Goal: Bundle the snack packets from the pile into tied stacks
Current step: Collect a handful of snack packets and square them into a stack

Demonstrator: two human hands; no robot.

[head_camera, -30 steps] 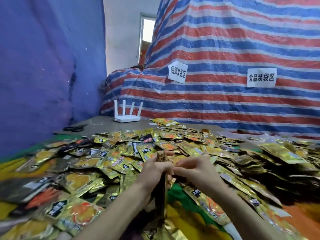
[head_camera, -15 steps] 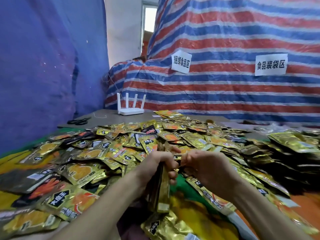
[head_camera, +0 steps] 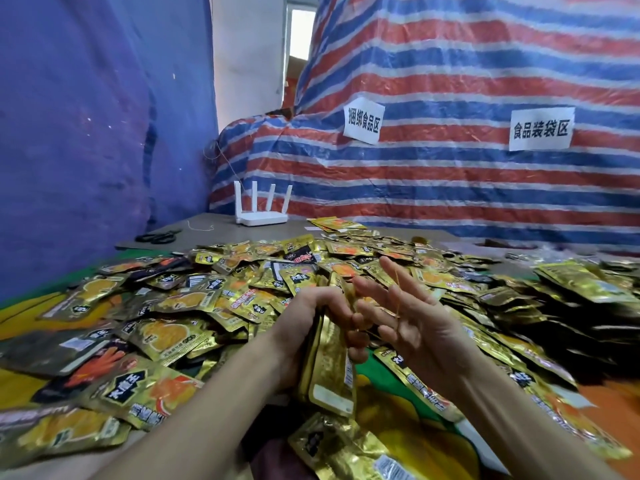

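Holding tight with the left hand (head_camera: 304, 327), fingers curled round a stack (head_camera: 330, 372) of gold snack packets stood on edge, straight in front of the white router (head_camera: 261, 206) and far nearer than it. Spreading the right hand (head_camera: 414, 327) wide just beside the stack, fingers apart, a thin rubber band (head_camera: 398, 301) stretched over them, nothing pinched. Best done slowly: first lift the stack clear of the big loose pile (head_camera: 221, 299) spread all across in front of the router, to avoid catching a stray packet. Then tap the edges square, squeeze hard to stop the slippery foil sliding, and pull the band wide enough to go over the top end. Slide it down to the middle and let go softly, to avoid a snap or a bent corner. Maybe one twist and a second loop for a snug hold. No box, bag or basket plainly seen. Only packets lying loose on the table (head_camera: 242, 237), plus a darker heap (head_camera: 575, 292) in front and to the right of the router, maybe finished stacks, too blurry to tell.
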